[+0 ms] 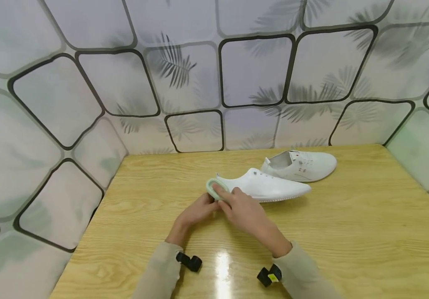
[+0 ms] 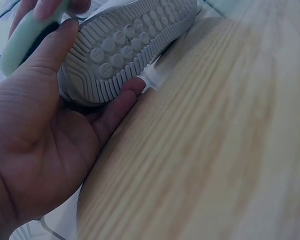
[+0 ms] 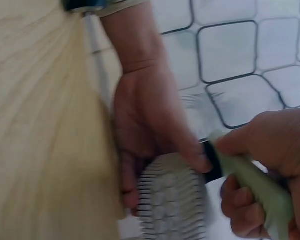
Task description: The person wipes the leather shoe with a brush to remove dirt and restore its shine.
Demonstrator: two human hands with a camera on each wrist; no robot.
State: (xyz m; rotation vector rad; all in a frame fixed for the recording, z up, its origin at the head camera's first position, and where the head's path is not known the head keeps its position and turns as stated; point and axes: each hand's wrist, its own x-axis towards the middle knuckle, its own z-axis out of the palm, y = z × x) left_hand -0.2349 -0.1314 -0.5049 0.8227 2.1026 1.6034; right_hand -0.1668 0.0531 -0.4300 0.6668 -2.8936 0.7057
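A white shoe (image 1: 274, 187) is held on its side above the wooden table, its grey ridged sole (image 2: 122, 47) facing my body. My left hand (image 1: 197, 211) grips it by the heel, thumb on the upper and fingers under the sole's lower edge. In my right hand (image 1: 245, 211) is a pale green brush (image 3: 262, 192) with a dark underside, held by its handle. That dark side meets the shoe near the heel, beside my left thumb. The bristles themselves are too blurred to make out.
A second white shoe (image 1: 313, 164) with small red marks stands behind the held one, toe to the right. Both are over a light wooden table (image 1: 356, 241). Patterned fabric (image 1: 255, 70) rises behind the table and along both sides.
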